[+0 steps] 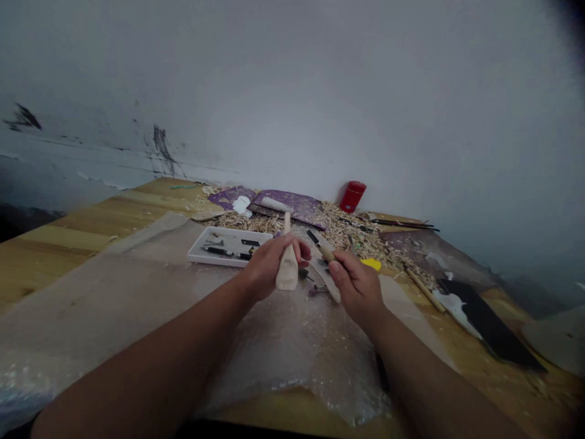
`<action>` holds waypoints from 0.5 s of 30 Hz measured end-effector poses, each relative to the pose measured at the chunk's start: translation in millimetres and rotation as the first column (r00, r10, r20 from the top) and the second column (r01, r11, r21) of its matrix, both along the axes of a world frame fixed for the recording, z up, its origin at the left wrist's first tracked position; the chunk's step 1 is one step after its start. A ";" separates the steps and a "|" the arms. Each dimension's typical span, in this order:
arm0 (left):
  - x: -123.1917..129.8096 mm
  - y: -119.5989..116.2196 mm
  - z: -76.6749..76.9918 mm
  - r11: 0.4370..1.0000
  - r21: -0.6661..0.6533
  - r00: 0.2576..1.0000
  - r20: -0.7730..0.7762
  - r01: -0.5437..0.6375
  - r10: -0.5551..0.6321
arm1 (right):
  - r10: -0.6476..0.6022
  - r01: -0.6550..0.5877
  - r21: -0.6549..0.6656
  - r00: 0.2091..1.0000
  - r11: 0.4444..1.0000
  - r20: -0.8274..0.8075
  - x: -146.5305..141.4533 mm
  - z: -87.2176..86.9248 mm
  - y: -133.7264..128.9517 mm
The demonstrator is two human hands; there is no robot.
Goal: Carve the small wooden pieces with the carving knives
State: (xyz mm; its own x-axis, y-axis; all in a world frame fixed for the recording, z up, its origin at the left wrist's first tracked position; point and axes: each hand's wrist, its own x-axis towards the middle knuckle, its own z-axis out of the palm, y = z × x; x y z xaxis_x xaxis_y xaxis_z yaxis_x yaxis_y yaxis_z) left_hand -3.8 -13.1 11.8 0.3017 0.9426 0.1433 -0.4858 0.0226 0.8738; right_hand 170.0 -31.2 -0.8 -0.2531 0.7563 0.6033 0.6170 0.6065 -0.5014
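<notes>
My left hand [269,263] is closed around a pale carved piece of wood [287,271], broad at the near end and narrowing to a thin stem at the far end. In my right hand [359,283] is a carving knife [323,249] with a light wooden handle, its dark blade pointing up and left toward the wood. Blade and wood are apart. Below the knife lies a flat pale strip of wood [329,286]. Left of my left hand, a white tray [219,261] holds several dark-handled tools.
Wood shavings [356,235] are heaped along the back, near a red canister [352,196] by the wall. Bubble wrap [150,299] covers the wooden table [86,235]. At right lie a black flat board [493,323] and a thin stick [425,285]; a yellow item [371,264] is nearer.
</notes>
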 end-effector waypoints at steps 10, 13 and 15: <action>-1.8 -2.6 8.5 0.995 -0.096 0.992 0.127 -0.002 0.014 | 0.168 -0.142 -0.196 0.979 0.970 0.119 -7.5 -3.5 4.9; -2.0 -1.7 6.3 0.995 -0.104 0.991 0.132 0.003 0.011 | 0.168 -0.141 -0.204 0.978 0.969 0.121 -7.7 -1.8 4.1; -2.1 -0.7 5.3 0.994 -0.105 0.991 0.133 0.007 0.007 | 0.160 -0.132 -0.204 0.979 0.970 0.129 -7.6 -1.1 3.7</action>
